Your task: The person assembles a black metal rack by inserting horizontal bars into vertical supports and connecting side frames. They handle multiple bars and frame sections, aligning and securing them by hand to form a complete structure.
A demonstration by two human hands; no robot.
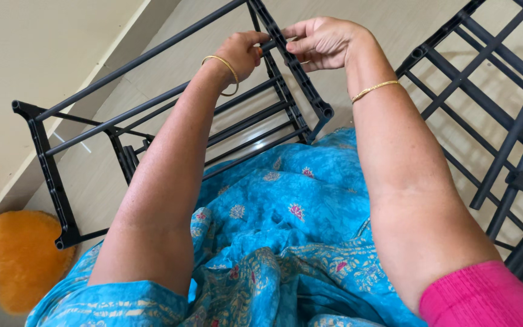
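Observation:
A black rack of thin metal rods (152, 103) with plastic end bars stands on the floor in front of my lap. My left hand (242, 53), a gold bangle on its wrist, is closed around the end of a rod where it meets the right-hand end bar (298, 72). On the other side of that bar, my right hand (323, 41) pinches it with thumb and fingers. Both forearms reach forward over my blue patterned dress (273, 236).
A second black rack section (485, 91) stands at the right. An orange fuzzy cushion (22, 257) lies on the floor at the lower left, near a cream wall with a baseboard (49, 60). The floor is beige tile.

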